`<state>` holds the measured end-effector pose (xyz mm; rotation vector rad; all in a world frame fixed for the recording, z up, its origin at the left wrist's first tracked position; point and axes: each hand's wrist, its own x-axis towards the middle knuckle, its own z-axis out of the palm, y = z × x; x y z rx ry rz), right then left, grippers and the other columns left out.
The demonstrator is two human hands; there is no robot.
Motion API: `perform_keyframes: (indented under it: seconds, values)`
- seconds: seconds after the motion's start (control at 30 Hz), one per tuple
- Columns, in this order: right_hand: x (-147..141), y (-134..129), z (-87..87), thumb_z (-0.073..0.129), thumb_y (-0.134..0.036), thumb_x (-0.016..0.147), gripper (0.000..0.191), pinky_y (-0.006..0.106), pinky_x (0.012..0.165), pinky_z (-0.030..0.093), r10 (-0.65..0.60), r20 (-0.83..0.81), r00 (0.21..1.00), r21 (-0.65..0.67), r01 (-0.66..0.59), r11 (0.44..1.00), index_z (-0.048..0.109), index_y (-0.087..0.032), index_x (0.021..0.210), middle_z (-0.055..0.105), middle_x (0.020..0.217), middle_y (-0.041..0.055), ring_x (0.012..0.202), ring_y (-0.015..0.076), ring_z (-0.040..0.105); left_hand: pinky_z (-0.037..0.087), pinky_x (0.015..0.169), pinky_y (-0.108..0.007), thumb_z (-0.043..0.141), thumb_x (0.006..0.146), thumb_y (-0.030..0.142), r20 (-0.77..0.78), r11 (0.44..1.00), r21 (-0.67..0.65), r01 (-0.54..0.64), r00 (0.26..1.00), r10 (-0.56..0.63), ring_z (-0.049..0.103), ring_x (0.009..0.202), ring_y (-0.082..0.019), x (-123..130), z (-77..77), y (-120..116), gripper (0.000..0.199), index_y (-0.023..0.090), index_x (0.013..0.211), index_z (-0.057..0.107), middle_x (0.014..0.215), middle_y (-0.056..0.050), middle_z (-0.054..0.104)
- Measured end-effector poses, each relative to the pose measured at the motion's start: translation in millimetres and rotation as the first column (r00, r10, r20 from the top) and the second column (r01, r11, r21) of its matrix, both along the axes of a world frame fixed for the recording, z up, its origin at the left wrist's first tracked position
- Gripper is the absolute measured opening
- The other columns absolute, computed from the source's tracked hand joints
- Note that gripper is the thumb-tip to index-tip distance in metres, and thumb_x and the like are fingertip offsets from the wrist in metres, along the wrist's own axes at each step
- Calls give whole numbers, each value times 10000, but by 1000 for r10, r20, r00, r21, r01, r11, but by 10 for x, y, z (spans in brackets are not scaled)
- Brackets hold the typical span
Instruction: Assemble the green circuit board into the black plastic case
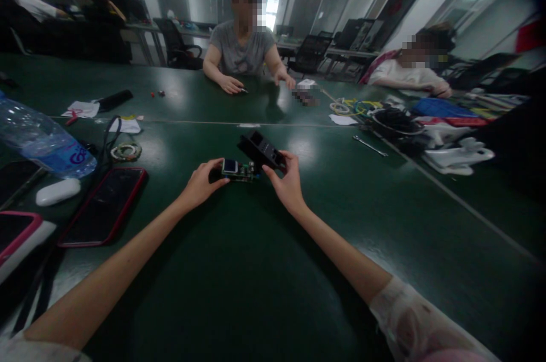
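Note:
My left hand [203, 182] pinches the left end of a circuit board [242, 171] between thumb and fingers. The board carries a small square screen [230, 166] at its left and small parts at its right. In my right hand [287, 180] is a black plastic case [258, 148] with cut-outs, tilted and gripped at its right end. The case sits just above and behind the board's right end; whether the two touch I cannot tell. Both things are over the middle of the dark green table [239, 271].
On the left are a water bottle [46, 137], a red-rimmed phone [106, 208], a white earphone case [58, 192] and a bracelet [126, 151]. A wrench [370, 145] and cables [396, 123] lie to the right. Across the table sits a person [244, 46]; another person [409, 69] is at the right.

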<state>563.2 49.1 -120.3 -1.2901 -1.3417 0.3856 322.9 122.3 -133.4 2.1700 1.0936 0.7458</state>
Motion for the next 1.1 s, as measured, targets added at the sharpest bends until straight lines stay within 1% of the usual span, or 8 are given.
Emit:
perform_keyframes:
  seconds: [0.13, 0.23, 0.43, 0.57, 0.7, 0.83, 1.03, 1.1]
  values:
    - [76, 30, -86, 642, -340, 807, 464, 430, 967, 473, -202, 20, 979, 39, 202, 979, 378, -223, 1170, 521, 1169, 97, 1084, 224, 559, 393, 986, -544, 615, 835, 379, -10, 1000, -12, 4, 1000, -4, 524, 1187, -284, -4, 30, -21, 572, 247, 1353, 414, 1294, -112, 543]
    - [145, 69, -174, 649, -340, 790, 486, 450, 942, 471, -283, 50, 958, -2, 284, 959, 374, -205, 1168, 526, 1151, 111, 1045, 237, 567, 402, 977, -545, 614, 834, 378, -9, 1000, -16, 6, 1000, -6, 526, 1183, -288, -7, 38, -31, 573, 244, 1354, 414, 1300, -116, 537]
    - [223, 115, -272, 659, -303, 753, 502, 483, 946, 456, -326, 89, 941, -98, 334, 938, 381, -166, 1147, 524, 1124, 137, 1040, 257, 554, 413, 963, -551, 599, 842, 395, -9, 999, -33, 4, 1000, -4, 518, 1192, -296, -16, 40, -43, 568, 255, 1359, 409, 1325, -114, 517]
    - [220, 101, -273, 666, -290, 739, 471, 512, 940, 447, -355, 192, 915, -53, 371, 927, 409, -174, 1117, 515, 1093, 128, 1037, 271, 527, 405, 975, -540, 611, 834, 387, -17, 1000, -22, 5, 1000, -6, 524, 1184, -286, -6, 43, -34, 567, 243, 1348, 421, 1302, -111, 537]
    - [205, 85, -272, 688, -297, 714, 555, 538, 952, 422, -413, 281, 866, 14, 427, 904, 401, -173, 1173, 474, 1131, 135, 1075, 295, 486, 403, 973, -544, 614, 831, 386, -25, 1000, -7, 2, 1000, -2, 528, 1178, -288, 6, 47, -28, 552, 255, 1335, 431, 1278, -100, 559]
    - [197, 76, -271, 693, -307, 717, 589, 555, 950, 415, -421, 284, 862, 22, 433, 901, 390, -181, 1206, 456, 1143, 133, 1081, 303, 471, 413, 962, -550, 615, 828, 386, -13, 1000, 2, 14, 1000, -14, 532, 1172, -295, 1, 37, -25, 548, 260, 1330, 436, 1278, -103, 558]
    - [185, 66, -233, 687, -269, 727, 550, 579, 963, 396, -390, 268, 881, -58, 418, 906, 408, -170, 1191, 446, 1156, 146, 1116, 323, 448, 410, 971, -549, 612, 832, 392, -5, 1000, -9, 16, 1000, -16, 528, 1178, -294, -8, 46, -37, 546, 259, 1332, 438, 1290, -103, 547]
    - [184, 65, -226, 688, -259, 728, 533, 576, 968, 397, -379, 257, 889, -53, 404, 913, 415, -177, 1179, 453, 1154, 140, 1120, 320, 452, 405, 978, -547, 612, 834, 396, -10, 1000, -15, 10, 1000, -10, 523, 1183, -292, -7, 52, -44, 552, 254, 1337, 435, 1294, -108, 541]
